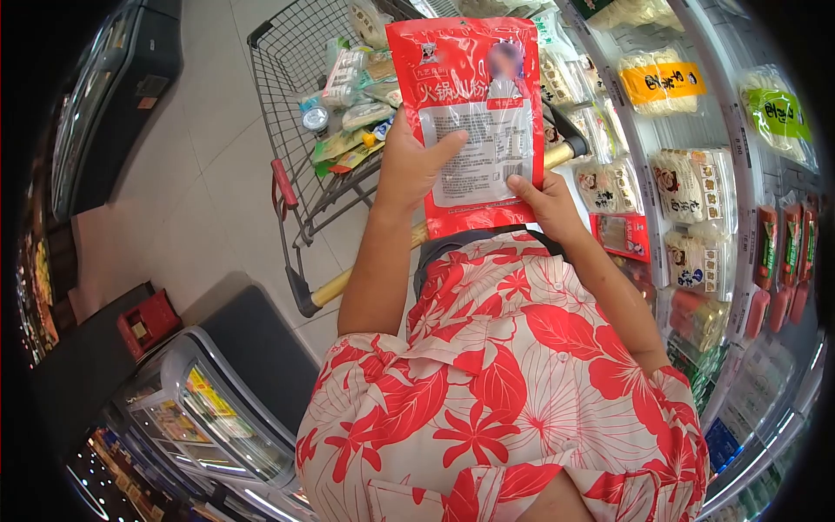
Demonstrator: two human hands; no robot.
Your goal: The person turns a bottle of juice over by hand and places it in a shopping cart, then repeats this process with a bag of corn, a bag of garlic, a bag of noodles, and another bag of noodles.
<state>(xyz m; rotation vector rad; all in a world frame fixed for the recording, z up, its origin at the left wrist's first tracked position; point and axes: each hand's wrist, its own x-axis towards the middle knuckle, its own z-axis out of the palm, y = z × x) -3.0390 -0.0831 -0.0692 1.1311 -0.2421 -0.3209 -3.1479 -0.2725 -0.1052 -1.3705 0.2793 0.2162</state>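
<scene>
Both hands hold up a red plastic food packet (474, 215) with a clear, text-covered window and a barcode. My left hand (410, 165) grips its left edge, thumb lying across the front and fingers hidden behind. At the lower right edge, my right hand (555, 204) pinches the packet with its thumb near the barcode. Behind the packet stands a wire shopping cart (300, 104) with a yellowish handle bar (335, 287), partly covered by the packet and my arms. Several bagged groceries (357, 96) lie in the cart.
On the right, refrigerated shelves carry noodle packs (663, 83), white packs (691, 183) and red packages (790, 239). A glass-fronted display case (204, 404) stands at the lower left, with a dark cabinet (117, 96) at the upper left. Tiled floor (209, 165) runs beside the cart.
</scene>
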